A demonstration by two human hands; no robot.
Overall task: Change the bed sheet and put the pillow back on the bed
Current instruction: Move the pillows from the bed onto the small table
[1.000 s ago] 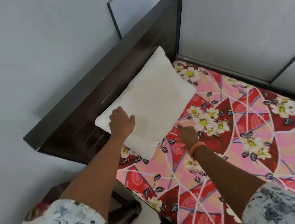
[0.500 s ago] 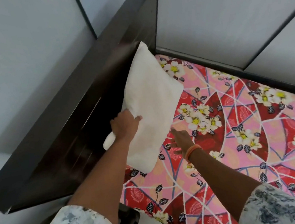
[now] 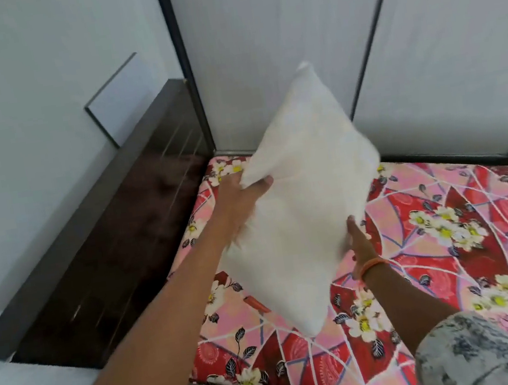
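Left hand [image 3: 240, 200] gripping the pillow's [image 3: 308, 191] upper left edge, right hand [image 3: 359, 239] flat against its lower right side — pillow tilting off the bed sheet [image 3: 452, 262], long axis running diagonally away toward the wall panels [image 3: 274, 42].

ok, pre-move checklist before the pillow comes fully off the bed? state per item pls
1. Left hand grips the pillow at its upper left edge, thumb curled over the fabric: ok.
2. Right hand on the pillow's lower right edge: touching, but whether the fingers wrap it is hidden: cannot tell.
3. Pillow lifted off the floral sheet: tilted up, low corner appears just above the sheet: cannot tell.
4. Pillow free of the headboard: apart from it: ok.
5. Clearance from the wall panels behind: top corner overlaps them in view, gap unreadable: cannot tell.
6. Old sheet removed: floral sheet on the mattress: not ok.
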